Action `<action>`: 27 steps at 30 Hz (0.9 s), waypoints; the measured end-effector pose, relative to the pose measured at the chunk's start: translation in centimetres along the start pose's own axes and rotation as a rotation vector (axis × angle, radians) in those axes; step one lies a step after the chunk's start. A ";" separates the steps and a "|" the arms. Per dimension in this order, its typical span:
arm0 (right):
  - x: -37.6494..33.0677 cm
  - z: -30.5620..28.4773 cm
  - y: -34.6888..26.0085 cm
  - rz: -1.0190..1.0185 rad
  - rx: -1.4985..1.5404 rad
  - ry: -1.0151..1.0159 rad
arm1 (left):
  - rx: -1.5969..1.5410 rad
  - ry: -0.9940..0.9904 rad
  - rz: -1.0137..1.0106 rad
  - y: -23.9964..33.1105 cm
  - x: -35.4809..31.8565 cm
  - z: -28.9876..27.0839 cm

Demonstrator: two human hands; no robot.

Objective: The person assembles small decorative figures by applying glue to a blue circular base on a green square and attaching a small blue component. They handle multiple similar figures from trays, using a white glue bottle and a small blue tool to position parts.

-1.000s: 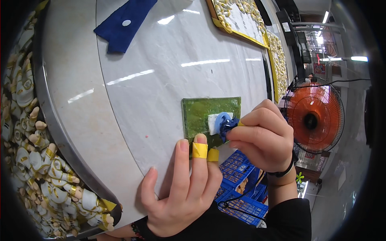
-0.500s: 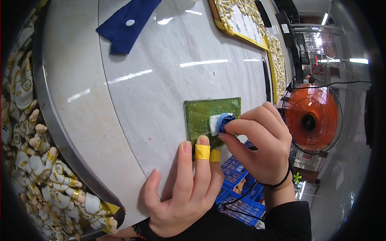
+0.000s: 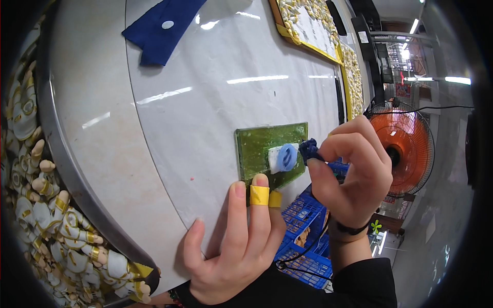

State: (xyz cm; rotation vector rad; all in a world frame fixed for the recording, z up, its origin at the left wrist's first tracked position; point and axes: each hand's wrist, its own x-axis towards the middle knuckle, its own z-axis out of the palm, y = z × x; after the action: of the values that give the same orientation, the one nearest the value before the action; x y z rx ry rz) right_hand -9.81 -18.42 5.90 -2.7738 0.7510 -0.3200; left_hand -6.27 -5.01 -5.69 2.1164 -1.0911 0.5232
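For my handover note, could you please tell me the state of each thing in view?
Dark-blue bunch: crumpled, pinched
Right hand: pinching it
Left hand: fingers extended
Green slab: lying flat
Light-blue ring: unheld
Blue cloth: lying flat
Metal tray: heaped with figures
Fan: spin unclear

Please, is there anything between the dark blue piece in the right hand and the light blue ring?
Nothing visible: the right hand pinches the dark blue piece just right of the light blue ring. The left hand is at the green slab's near edge, outside that gap.
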 end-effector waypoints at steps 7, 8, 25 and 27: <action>0.1 0.0 0.3 -0.183 -0.116 -0.224 | 0.016 -0.315 0.091 -0.8 0.8 -2.5; 0.2 -0.4 0.3 -0.171 -0.102 -0.256 | 0.007 -0.312 0.092 -0.8 0.9 -2.5; 2.1 -1.8 2.2 -0.770 -0.230 -0.295 | -0.015 -0.148 -0.018 -0.1 0.5 -1.5; 2.1 -2.1 2.5 -0.893 -0.289 -0.312 | -0.018 -0.123 -0.023 0.1 0.5 -1.3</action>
State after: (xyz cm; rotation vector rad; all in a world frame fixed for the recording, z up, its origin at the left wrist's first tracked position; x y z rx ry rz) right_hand -9.75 -21.93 7.46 -3.1466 -0.5907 0.0897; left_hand -6.12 -4.36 -4.48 2.1671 -1.1330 0.3751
